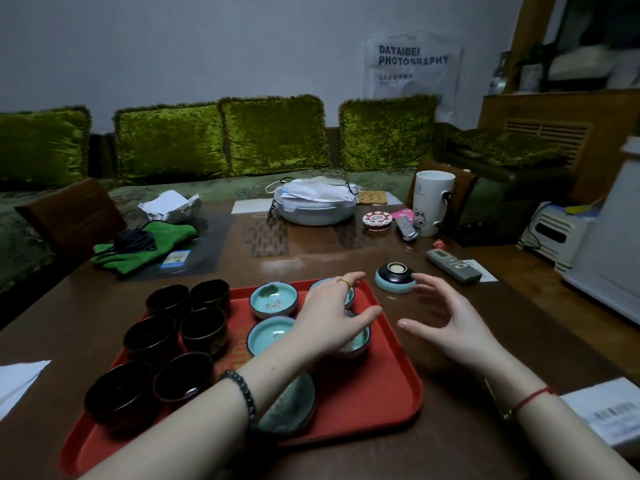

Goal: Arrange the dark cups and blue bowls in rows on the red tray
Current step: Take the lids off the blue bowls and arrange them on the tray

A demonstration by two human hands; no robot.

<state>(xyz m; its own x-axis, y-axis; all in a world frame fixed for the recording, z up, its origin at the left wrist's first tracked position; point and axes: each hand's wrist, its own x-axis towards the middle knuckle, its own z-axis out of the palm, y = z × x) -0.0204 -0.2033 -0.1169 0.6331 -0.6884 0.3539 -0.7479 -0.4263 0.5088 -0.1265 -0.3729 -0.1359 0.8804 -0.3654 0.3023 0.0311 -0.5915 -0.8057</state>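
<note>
Red tray (381,403) on the table (450,427), near edge; six dark cups (180,348) on the tray's left half, two columns of three, upright; blue bowls (273,301) on the right half, five visible there, upright, interiors turquoise; nearest bowl (294,407) partly hidden under the left forearm; far-right bowl (349,296) mostly covered by the left hand (332,313); left hand reaches across the tray, fingers spread wide over the two right-column bowls, grip on either cannot be confirmed; ring on one finger, bead bracelet on wrist; right hand (453,320) off the tray's right edge, above the table, open wide, holding nothing; one more bowl (396,278) upside down on the table, just beyond the tray's far right corner, near the right fingertips, not touching; remote (453,270) right of it.
</note>
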